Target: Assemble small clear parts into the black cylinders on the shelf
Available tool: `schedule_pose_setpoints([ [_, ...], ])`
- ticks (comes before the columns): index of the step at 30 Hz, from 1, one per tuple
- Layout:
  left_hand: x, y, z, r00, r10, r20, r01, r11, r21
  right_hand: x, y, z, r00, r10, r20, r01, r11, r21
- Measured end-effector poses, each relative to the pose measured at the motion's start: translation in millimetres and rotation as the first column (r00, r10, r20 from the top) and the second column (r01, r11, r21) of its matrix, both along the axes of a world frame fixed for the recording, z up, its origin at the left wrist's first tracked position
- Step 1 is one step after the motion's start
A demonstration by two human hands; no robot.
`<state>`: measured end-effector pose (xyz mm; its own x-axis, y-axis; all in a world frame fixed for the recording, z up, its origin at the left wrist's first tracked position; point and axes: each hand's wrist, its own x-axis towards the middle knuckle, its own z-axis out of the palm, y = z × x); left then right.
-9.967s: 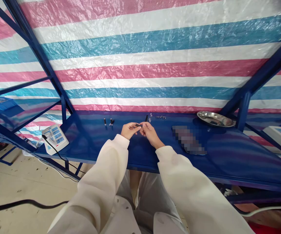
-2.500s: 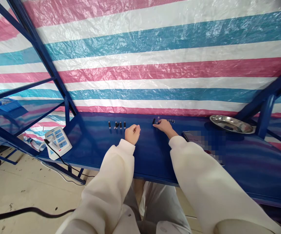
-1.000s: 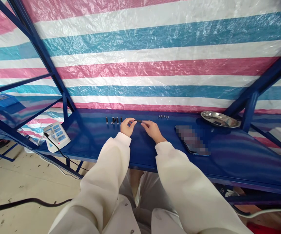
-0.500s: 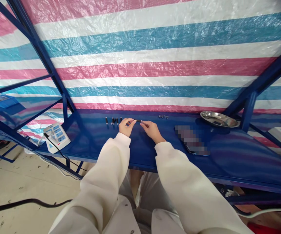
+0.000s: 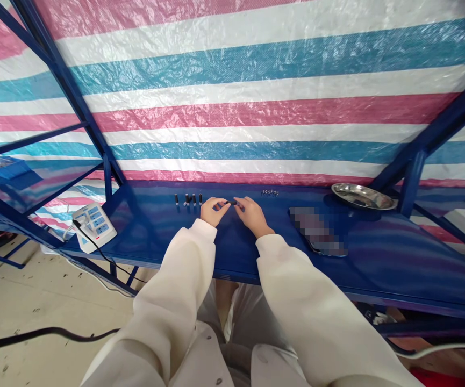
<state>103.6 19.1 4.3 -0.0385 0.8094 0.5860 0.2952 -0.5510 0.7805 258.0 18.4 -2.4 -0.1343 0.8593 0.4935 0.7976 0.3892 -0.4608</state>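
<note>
Above the blue tabletop, a small dark cylinder [image 5: 231, 202] spans the gap between my two hands. My left hand [image 5: 214, 209] pinches its left end between thumb and fingertips. At its right end, the fingers of my right hand [image 5: 252, 214] are closed, covering the tip. Several black cylinders with pale lower ends [image 5: 187, 199] stand in a loose row just left of my left hand. Beyond my right hand, a short row of small shiny metal pieces [image 5: 270, 193] lies near the table's back edge; they are too small to name.
A blue metal table [image 5: 151, 236] runs along a striped plastic sheet [image 5: 232, 115]. At right are a blurred-out phone-like slab [image 5: 316, 231] and a shallow oval metal dish [image 5: 363, 196]. A white power strip [image 5: 94, 227] with a plugged-in black cable sits at the left edge.
Both hands have come slightly nearer to me and closer together, with less of the dark cylinder showing between them. The rightmost standing cylinder now shows fully beside my left hand.
</note>
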Motion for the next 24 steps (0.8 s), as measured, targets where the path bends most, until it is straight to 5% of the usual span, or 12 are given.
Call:
schedule_pose_setpoints([
  [24,-4.0,1.5,-6.8,0.989,-0.03,-0.147,0.026,0.999,-0.028,-4.3,-2.9,-0.5,0.994,0.091,0.068,-0.093,0.995,0.034],
])
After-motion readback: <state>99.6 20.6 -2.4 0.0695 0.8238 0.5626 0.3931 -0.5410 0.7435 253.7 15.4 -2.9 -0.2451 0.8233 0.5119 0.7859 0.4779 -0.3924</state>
